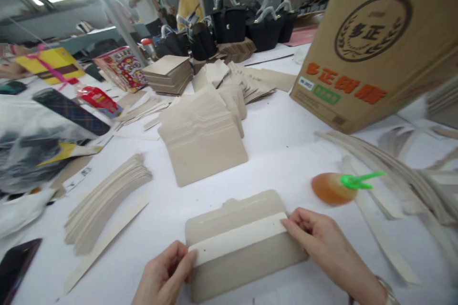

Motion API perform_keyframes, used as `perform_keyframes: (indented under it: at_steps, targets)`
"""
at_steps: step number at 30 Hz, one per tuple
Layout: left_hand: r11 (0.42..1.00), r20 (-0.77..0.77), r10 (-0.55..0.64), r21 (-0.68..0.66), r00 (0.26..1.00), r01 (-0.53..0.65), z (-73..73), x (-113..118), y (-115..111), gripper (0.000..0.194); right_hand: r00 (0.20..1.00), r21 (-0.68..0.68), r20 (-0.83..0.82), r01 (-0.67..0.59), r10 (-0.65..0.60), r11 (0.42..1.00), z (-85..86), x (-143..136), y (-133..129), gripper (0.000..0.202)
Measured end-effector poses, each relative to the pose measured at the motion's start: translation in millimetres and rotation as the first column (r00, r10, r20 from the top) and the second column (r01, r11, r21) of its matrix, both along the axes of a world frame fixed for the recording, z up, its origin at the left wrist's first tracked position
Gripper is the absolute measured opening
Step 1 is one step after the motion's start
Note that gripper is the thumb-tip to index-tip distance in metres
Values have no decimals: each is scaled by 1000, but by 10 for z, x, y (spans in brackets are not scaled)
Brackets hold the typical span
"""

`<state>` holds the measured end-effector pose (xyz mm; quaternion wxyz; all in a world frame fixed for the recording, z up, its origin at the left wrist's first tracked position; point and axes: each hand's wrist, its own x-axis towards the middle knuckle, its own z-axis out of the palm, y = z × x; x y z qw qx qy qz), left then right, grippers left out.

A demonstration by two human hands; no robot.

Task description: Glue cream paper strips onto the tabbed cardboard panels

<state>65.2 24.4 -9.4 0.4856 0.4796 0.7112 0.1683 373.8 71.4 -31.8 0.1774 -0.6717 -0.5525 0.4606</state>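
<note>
Beige card lay flat on the white table [286,152] between both hands, with a white strip [239,238] laid across it. The left hand [165,274] pinched the strip's left end between thumb and fingertips, pressing it onto the beige panel [243,262]. The right hand [322,243] held the strip's right end, its fingers curled together and its thumb lying along the strip's edge. The strip's long axis ran from lower left to upper right, roughly parallel to the panel's long sides, and the panel sat tilted the same way, close to the near edge of the table. Just beyond the right hand stood an orange dispenser [332,189] with a green nozzle pointing right. Farther out lay a fanned stack of beige panels [202,140], a pile of curved strips [103,202] to the left, and a cardboard box [379,43] at the far right.
</note>
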Motion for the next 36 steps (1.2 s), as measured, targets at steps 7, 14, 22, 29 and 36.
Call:
perform_keyframes:
  at_steps: [7, 14, 22, 29, 36]
  targets:
    - [1000, -3, 8, 24, 1000, -8, 25, 4, -11, 43, 999, -19, 4, -37, 37, 999, -222, 82, -31, 44]
    - [999, 26, 32, 36, 999, -33, 30, 13, -6, 35, 999, 3, -31, 12, -12, 1000, -248, 107, -34, 39]
    - [998, 25, 33, 50, 999, -34, 5, 0, -5, 33, 1000, -66, -18, -6, 5, 998, -259, 108, -36, 46]
    - [998, -4, 19, 60, 1000, -19, -10, -2, 1, 33, 1000, -88, -12, 21, -22, 996, -237, 88, -31, 46]
    - [997, -51, 0, 73, 999, 4, 25, 22, -1, 33, 999, -126, -40, 22, -27, 992, -271, 122, -22, 43]
